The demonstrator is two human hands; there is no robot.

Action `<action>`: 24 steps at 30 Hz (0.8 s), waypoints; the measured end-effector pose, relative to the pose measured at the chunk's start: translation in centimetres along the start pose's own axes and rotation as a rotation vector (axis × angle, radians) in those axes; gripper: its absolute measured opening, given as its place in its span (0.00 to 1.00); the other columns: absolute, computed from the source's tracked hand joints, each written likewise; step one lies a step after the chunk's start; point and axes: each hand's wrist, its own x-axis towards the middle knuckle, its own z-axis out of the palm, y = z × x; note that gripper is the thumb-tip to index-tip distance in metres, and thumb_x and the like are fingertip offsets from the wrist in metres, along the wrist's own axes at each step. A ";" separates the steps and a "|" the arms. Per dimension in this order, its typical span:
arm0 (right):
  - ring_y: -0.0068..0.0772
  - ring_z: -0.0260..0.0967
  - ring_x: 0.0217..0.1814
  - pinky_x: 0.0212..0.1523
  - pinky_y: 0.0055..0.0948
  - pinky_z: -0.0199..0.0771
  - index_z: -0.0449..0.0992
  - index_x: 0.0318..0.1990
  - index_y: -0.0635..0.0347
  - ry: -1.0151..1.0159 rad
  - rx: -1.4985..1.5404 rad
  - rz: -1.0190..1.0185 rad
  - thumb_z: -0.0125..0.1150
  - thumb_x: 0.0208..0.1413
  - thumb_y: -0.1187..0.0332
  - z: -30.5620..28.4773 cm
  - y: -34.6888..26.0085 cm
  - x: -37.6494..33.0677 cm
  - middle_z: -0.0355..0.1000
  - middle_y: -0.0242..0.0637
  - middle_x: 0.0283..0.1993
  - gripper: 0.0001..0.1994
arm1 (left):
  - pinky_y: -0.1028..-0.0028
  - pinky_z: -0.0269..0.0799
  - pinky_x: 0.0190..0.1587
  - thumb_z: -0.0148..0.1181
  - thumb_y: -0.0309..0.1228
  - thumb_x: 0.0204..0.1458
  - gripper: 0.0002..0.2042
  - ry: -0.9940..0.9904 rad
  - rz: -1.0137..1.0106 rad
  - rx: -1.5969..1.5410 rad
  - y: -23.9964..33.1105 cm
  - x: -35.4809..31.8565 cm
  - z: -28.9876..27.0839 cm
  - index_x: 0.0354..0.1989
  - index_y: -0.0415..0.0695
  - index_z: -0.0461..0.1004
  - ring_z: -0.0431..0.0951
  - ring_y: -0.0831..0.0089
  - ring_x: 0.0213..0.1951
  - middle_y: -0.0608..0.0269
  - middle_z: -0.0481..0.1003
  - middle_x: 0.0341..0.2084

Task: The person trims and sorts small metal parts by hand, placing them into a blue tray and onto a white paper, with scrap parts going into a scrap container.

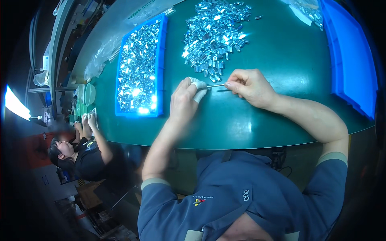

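My right hand (pixel 253 89) pinches a thin metal rod (pixel 217 85) between thumb and fingertips. The rod points left, and its far end reaches the fingertips of my left hand (pixel 185 99). White finger cots (pixel 198 85) cover the thumb and some fingers of that hand. Its fingers are closed at the rod's end; whatever they grip there is hidden. Just beyond both hands a loose pile of small shiny metal cylinders (pixel 213 38) lies on the green table (pixel 273 52).
A blue tray (pixel 160 72) full of similar metal parts lies left of my hands. Another blue tray (pixel 350 56) stands at the right edge. Clear plastic bags (pixel 96 66) lie at the far left. A co-worker (pixel 86 154) sits left, hands near green bowls (pixel 89 94).
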 end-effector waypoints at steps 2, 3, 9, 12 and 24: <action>0.18 0.70 0.25 0.26 0.26 0.68 0.80 0.35 0.64 0.042 -0.025 -0.057 0.67 0.64 0.65 0.3 0.2 0.0 0.76 0.31 0.25 0.11 | 0.63 0.77 0.39 0.71 0.25 0.52 0.09 0.008 -0.094 -0.121 0.6 -0.3 -0.2 0.42 0.41 0.81 0.81 0.59 0.39 0.56 0.79 0.36; 0.18 0.70 0.25 0.26 0.26 0.68 0.80 0.35 0.64 0.047 -0.025 -0.053 0.67 0.64 0.65 0.2 0.3 -0.1 0.76 0.31 0.25 0.11 | 0.64 0.78 0.38 0.70 0.24 0.53 0.08 0.014 -0.189 -0.243 0.9 -0.3 -0.2 0.41 0.41 0.81 0.83 0.60 0.38 0.56 0.80 0.36; 0.22 0.72 0.26 0.27 0.29 0.69 0.80 0.34 0.65 0.041 -0.091 -0.066 0.69 0.61 0.66 0.2 0.1 -0.1 0.77 0.35 0.25 0.10 | 0.64 0.78 0.37 0.71 0.23 0.52 0.07 0.014 -0.186 -0.260 2.2 -0.3 -0.6 0.39 0.39 0.80 0.83 0.60 0.37 0.55 0.81 0.35; 0.28 0.73 0.24 0.27 0.32 0.69 0.80 0.31 0.64 0.062 -0.191 -0.177 0.69 0.61 0.64 0.2 0.2 0.0 0.77 0.37 0.24 0.11 | 0.69 0.78 0.35 0.72 0.22 0.52 0.09 0.084 0.114 -0.086 2.2 0.4 0.1 0.39 0.39 0.80 0.82 0.65 0.34 0.58 0.82 0.34; 0.19 0.67 0.20 0.21 0.26 0.63 0.79 0.32 0.63 0.078 -0.147 -0.074 0.63 0.67 0.65 -0.1 -0.1 -0.1 0.74 0.31 0.21 0.12 | 0.64 0.78 0.40 0.71 0.23 0.52 0.08 0.112 0.166 0.012 -1.0 1.7 -2.4 0.39 0.43 0.79 0.82 0.57 0.37 0.56 0.81 0.35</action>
